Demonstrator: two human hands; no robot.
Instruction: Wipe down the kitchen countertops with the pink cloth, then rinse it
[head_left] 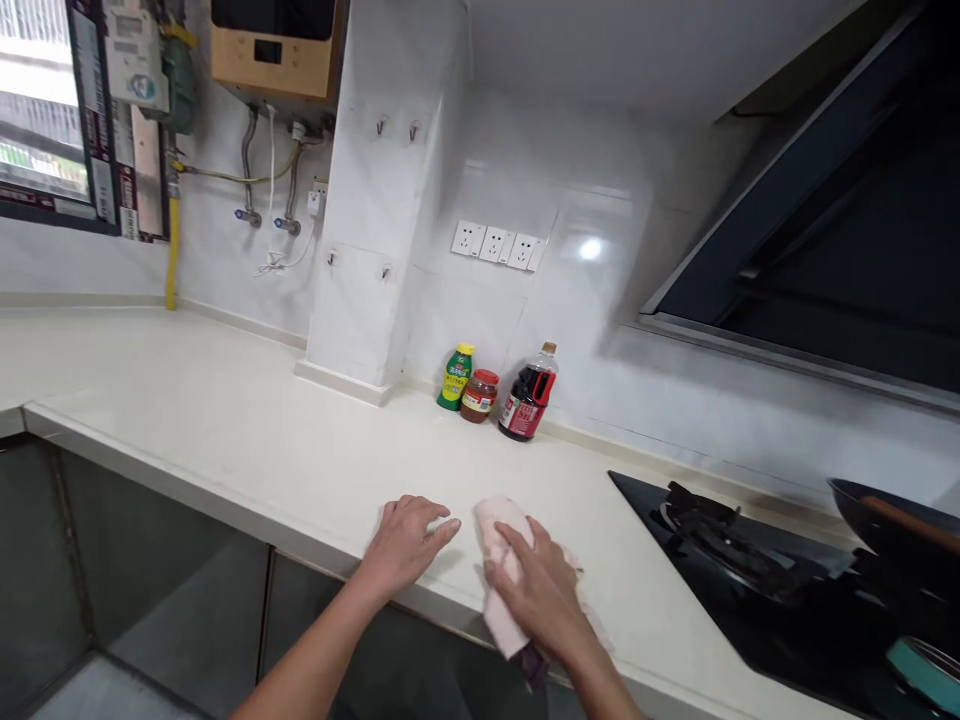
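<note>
From the head camera, the right hand [541, 592] lay flat with its fingers pressed down on a pale pink cloth [501, 560], which sat bunched at the front edge of the cream desk [247, 440], its lower end hanging slightly over the lip. The left hand [409, 540] rested just beside it, palm down and fingers loosely spread on the bare surface, holding nothing.

Judging from this, the nearest risk was the cloth slipping off the front edge, since part of it already overhung and only the palm's pressure kept it in place. A sweep to the right could have carried it onto the black gas hob [720, 545], where it might have snagged on the burner grate; whether the burner was lit could not be told. The dark wok [892, 520] stood farther right, well apart from both hands.

At the back wall, the green bottle [456, 377], the red-lidded jar [480, 395] and the soy sauce bottle [528, 392] stood close together; a long forward wipe could have knocked them over
</note>
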